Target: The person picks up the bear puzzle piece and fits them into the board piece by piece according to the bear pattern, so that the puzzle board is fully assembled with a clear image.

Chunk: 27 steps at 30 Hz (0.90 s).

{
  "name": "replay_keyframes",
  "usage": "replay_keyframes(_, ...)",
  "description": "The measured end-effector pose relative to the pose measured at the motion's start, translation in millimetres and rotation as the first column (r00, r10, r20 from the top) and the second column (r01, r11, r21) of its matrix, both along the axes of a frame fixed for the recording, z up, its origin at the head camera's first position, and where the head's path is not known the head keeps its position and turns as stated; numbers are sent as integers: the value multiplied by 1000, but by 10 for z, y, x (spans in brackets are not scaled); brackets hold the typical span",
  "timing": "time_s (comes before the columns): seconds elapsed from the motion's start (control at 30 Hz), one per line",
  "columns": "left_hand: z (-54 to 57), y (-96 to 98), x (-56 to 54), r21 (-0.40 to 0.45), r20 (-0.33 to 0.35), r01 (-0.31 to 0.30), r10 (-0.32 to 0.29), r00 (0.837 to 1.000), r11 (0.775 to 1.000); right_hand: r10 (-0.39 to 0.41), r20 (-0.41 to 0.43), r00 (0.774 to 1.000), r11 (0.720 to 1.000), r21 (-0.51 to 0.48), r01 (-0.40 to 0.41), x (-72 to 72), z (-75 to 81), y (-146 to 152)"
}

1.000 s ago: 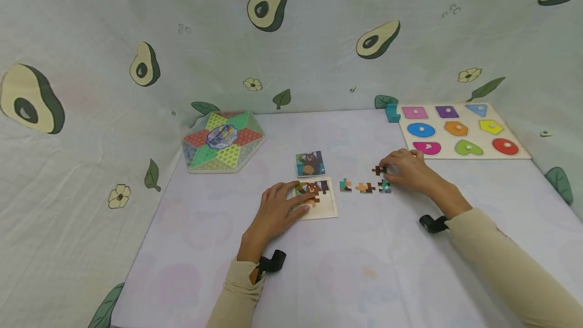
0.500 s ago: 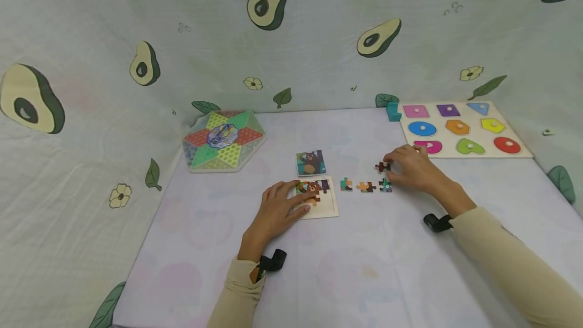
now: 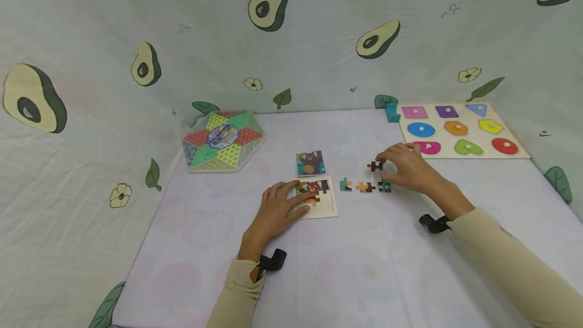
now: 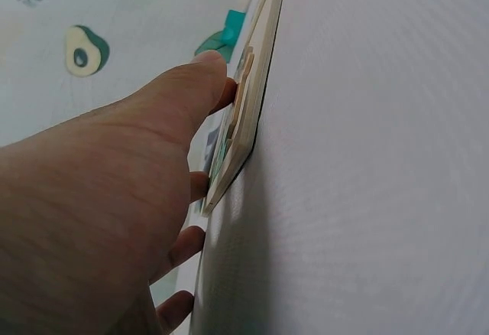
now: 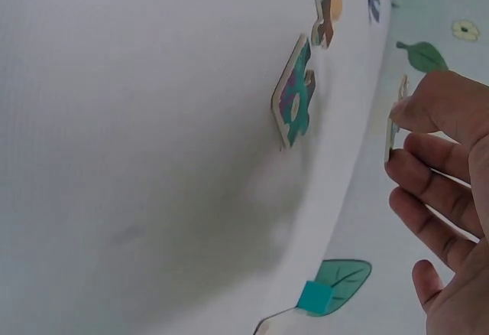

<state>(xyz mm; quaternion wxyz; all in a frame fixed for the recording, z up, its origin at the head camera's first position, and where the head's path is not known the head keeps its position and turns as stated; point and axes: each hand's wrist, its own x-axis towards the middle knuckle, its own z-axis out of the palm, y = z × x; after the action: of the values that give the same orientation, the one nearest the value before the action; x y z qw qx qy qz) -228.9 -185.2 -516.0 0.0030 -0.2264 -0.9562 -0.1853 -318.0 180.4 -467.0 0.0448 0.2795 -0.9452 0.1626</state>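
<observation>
My left hand (image 3: 278, 214) rests on the left side of a small wooden puzzle tray (image 3: 327, 209), thumb and fingertips spread over it. Part of a bear picture is fitted along the tray's top. In the left wrist view, the thumb lies over the tray's raised edge (image 4: 256, 109). My right hand (image 3: 405, 168) pinches a dark brown jigsaw piece (image 3: 374, 166) between thumb and fingers, held up off the table in the right wrist view. Below it lie three loose jigsaw pieces: one teal and orange (image 3: 345, 185), one orange and brown (image 3: 365, 187), one teal and purple (image 5: 294, 98).
A square bear picture (image 3: 311, 164) lies just behind the tray. At the back left stands a hexagonal patterned box (image 3: 223, 143). A board of coloured knobbed shapes (image 3: 487, 138) lies back right, with a teal block (image 3: 392, 113) at its corner. A printed cloth hangs behind.
My right hand moves slightly right, then back left with the brown jigsaw piece, which has turned a little in the fingers. My left hand stays on the tray.
</observation>
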Motion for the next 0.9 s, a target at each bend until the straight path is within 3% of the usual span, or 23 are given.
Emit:
replay_keyframes(0.43,5,-8,2,-14,11,1,-1,1000,1000,54,2,999,998,-28,-54,80,65,-220)
replay_keyframes(0.77,16,-4,3,-14,19,-2,2,1000,1000,131,-73,989,988,-66,-136,128,4,-324)
replay_keyframes(0.9,12,-4,4,-14,19,-1,2,1000,1000,145,-65,987,987,-61,-149,145,-25,-361)
